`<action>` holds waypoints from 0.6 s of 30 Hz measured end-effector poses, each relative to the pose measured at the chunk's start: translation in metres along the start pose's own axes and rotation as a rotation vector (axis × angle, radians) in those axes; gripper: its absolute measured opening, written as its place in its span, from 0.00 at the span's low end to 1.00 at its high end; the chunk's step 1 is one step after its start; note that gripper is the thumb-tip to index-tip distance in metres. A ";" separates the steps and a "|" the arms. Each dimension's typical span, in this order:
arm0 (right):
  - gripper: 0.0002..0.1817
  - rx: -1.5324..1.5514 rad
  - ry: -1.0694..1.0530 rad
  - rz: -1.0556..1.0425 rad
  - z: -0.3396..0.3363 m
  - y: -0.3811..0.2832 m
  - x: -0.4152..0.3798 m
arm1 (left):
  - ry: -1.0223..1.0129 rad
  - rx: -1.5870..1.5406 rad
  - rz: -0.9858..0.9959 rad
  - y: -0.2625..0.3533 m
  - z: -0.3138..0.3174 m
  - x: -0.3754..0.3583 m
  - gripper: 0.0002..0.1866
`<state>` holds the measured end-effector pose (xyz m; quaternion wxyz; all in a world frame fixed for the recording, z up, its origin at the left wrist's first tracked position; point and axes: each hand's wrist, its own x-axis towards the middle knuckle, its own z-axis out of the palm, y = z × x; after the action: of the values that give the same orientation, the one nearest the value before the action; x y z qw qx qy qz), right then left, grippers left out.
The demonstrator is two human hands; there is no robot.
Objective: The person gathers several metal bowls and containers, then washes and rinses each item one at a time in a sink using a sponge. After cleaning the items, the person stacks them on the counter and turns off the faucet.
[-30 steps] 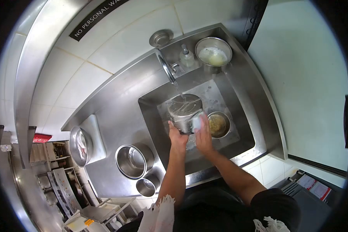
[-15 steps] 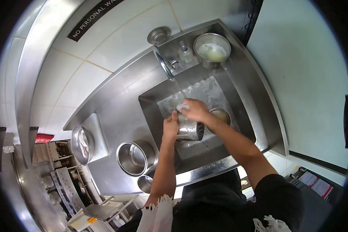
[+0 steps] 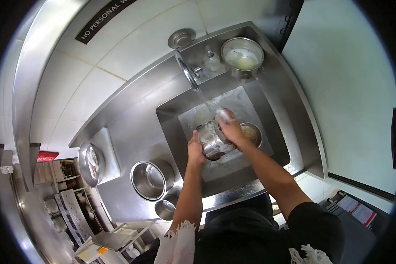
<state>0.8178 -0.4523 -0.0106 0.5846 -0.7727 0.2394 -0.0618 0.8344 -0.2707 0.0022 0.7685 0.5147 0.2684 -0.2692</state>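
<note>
In the sink (image 3: pixel 251 174), a soapy steel pot (image 3: pixel 214 140) is tilted on its side, suds smeared over its wall. My left hand (image 3: pixel 195 148) grips it from the left, thumb up along the side. My right hand (image 3: pixel 229 129) is at the pot's upper right, closed around a pale scrubber (image 3: pixel 225 115) blurred by motion. Close to my right wrist, a round metal bowl (image 3: pixel 252 133) lies in the sink, partly hidden by the forearm. Water runs from the curved faucet (image 3: pixel 187 72) just beyond my hands.
On the left counter stand a large steel pot (image 3: pixel 150 180), a smaller one (image 3: pixel 166 208) and a metal bowl (image 3: pixel 92 165) on a white board (image 3: pixel 111 152). Behind the sink are a soap dispenser (image 3: pixel 212 60) and a steel pot with cloudy liquid (image 3: pixel 242 55).
The pot has turned, showing more of its sudsy side. My right hand has moved right with the scrubber, from the rim to the pot's upper right. My left hand still holds the pot.
</note>
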 end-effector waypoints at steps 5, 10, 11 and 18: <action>0.21 -0.073 -0.049 -0.394 -0.003 -0.020 -0.051 | 0.024 -0.191 0.040 0.002 -0.015 0.004 0.27; 0.20 -0.160 -0.005 0.074 -0.006 0.047 -0.012 | -0.040 -0.132 -0.039 -0.005 -0.009 -0.016 0.24; 0.20 -0.152 -0.027 -0.006 -0.002 0.031 -0.012 | -0.062 -0.120 -0.010 -0.011 -0.009 -0.007 0.25; 0.21 -0.125 0.020 -0.335 0.000 0.009 -0.062 | 0.087 -0.243 0.051 0.012 0.014 0.008 0.26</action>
<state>0.7607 -0.4263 -0.0074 0.5147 -0.8359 0.1164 -0.1510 0.8507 -0.2813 0.0090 0.8193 0.4356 0.3192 -0.1925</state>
